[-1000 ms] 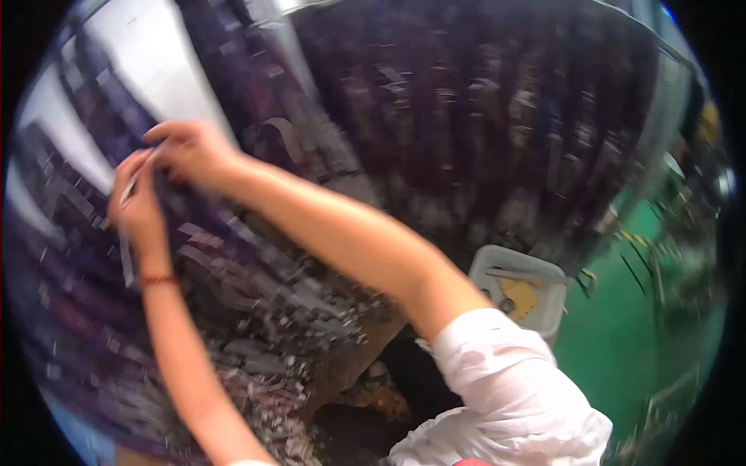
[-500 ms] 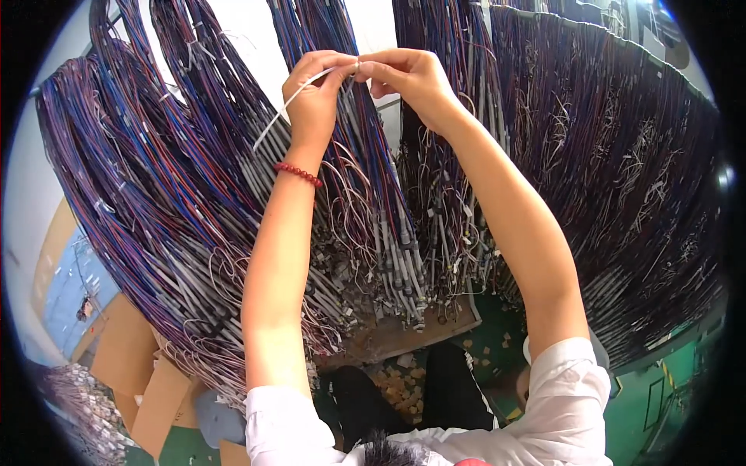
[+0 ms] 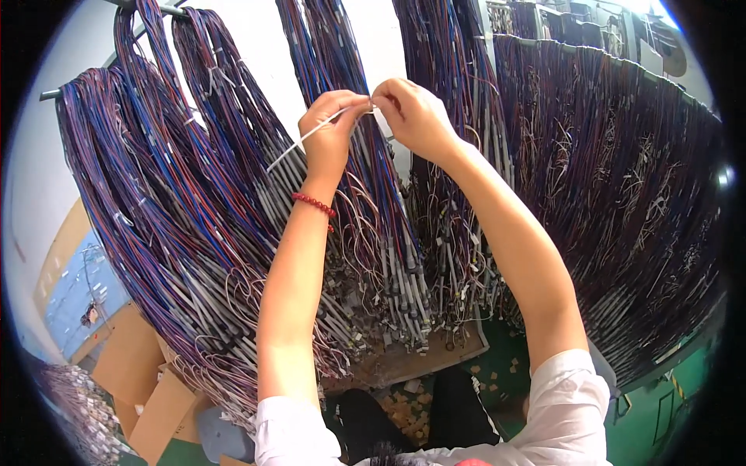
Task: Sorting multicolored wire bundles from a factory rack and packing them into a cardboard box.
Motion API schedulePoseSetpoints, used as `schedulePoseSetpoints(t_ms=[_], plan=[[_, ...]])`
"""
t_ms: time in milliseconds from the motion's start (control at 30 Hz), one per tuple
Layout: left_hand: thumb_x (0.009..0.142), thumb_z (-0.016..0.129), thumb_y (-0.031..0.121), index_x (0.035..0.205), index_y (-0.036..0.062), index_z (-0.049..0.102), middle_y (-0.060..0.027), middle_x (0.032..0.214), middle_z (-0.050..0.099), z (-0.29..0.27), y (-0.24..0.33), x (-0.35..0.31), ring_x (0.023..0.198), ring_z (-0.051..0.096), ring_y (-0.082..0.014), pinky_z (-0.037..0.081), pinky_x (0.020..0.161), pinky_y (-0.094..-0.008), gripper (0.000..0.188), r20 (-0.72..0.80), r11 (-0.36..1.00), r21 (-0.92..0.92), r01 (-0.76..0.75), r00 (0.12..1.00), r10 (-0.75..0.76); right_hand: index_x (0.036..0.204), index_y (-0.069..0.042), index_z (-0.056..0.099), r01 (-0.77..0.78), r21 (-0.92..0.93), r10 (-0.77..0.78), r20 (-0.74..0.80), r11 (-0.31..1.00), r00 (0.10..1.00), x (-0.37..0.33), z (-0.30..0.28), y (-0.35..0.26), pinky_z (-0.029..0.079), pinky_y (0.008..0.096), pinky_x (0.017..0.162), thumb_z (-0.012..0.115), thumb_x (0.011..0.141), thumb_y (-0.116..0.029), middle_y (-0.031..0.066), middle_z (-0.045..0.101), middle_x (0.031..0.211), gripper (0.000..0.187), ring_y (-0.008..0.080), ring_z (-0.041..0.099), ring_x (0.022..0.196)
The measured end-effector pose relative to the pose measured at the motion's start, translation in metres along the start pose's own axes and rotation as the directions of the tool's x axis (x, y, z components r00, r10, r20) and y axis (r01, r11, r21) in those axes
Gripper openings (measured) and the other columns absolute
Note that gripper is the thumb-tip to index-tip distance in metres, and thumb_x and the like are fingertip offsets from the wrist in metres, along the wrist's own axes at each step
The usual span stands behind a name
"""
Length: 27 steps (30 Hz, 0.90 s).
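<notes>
My left hand (image 3: pixel 328 132), with a red bead bracelet on its wrist, pinches a thin white cable tie (image 3: pixel 284 155). The tie's long tail slants down to the left past my thumb. My right hand (image 3: pixel 420 124) is curled, its thumb and fingers closed at the tie's other end against my left fingertips. The exact grip there is partly hidden by the fingers. Both hands are raised in front of a hanging bundle of blue, red and dark wires (image 3: pixel 322 46), whose lower part has grey sleeved ends (image 3: pixel 400 276).
More wire bundles (image 3: pixel 140 194) drape from a rail (image 3: pixel 50 95) on the left. A dense curtain of wire harnesses (image 3: pixel 590 155) fills the right. Open cardboard boxes (image 3: pixel 132 353) stand low at left. Scraps (image 3: pixel 408 412) litter the green floor between my legs.
The hands and the cable tie sit lower in the picture, along with the whole scene. My right hand has turned and its fingers are more curled. The left still pinches the tie.
</notes>
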State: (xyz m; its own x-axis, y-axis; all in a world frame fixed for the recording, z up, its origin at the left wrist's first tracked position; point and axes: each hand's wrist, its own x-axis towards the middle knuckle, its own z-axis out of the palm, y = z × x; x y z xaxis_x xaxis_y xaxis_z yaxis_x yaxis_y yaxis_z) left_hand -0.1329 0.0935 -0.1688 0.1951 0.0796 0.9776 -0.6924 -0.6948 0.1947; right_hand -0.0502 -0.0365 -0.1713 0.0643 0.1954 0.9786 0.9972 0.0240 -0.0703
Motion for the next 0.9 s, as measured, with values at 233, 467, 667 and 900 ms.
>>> schedulePoseSetpoints(t_ms=[233,467,667,900], plan=[[0.083,0.066,0.007,0.087,-0.0011,0.068,-0.0084,0.087,0.069,-0.018,-0.044,-0.035,0.079,0.064,-0.012,0.051,0.073,-0.0236,0.009,-0.118,0.967,0.091,0.239,0.967,-0.228,0.089,-0.006,0.053,0.176,-0.499,-0.055,0.248,0.849,0.967,-0.004,-0.02,0.022,0.048,0.0403,0.068,0.054,0.077,-0.004,0.0096,0.054,0.087,0.013,0.0296,0.06,0.081],[0.092,0.056,0.022,0.105,0.0018,0.054,-0.0143,0.116,0.06,-0.008,-0.041,-0.05,0.103,0.061,-0.0228,0.049,0.09,-0.0326,0.024,0.066,0.676,-0.483,0.556,0.794,-0.605,0.093,-0.006,0.051,-0.219,-0.246,0.237,0.048,0.944,0.97,-0.043,0.001,0.025,0.047,0.0435,0.066,0.051,0.087,-0.011,0.014,0.055,0.093,0.008,0.0361,0.058,0.081],[0.091,0.055,0.04,0.13,0.0019,0.038,-0.0044,0.108,0.062,0.004,-0.028,-0.043,0.092,0.058,-0.0103,0.044,0.081,-0.0243,0.057,0.272,0.554,-0.532,0.641,0.748,-0.605,0.134,0.0,0.035,-0.665,0.45,0.498,0.443,0.596,0.746,-0.086,0.022,0.032,0.044,0.0384,0.091,0.062,0.085,-0.028,0.0221,0.055,0.12,0.063,0.0307,0.056,0.109],[0.095,0.047,0.039,0.099,0.0052,0.05,0.0029,0.07,0.042,0.027,-0.024,-0.043,0.058,0.041,-0.0069,0.039,0.056,-0.0226,0.034,0.23,0.643,-0.458,0.614,0.78,-0.581,0.137,0.001,0.026,-0.634,0.432,0.469,0.433,0.642,0.77,-0.161,0.055,-0.02,0.036,0.0349,0.101,0.072,0.073,-0.014,0.022,0.047,0.127,0.08,0.0272,0.048,0.117]])
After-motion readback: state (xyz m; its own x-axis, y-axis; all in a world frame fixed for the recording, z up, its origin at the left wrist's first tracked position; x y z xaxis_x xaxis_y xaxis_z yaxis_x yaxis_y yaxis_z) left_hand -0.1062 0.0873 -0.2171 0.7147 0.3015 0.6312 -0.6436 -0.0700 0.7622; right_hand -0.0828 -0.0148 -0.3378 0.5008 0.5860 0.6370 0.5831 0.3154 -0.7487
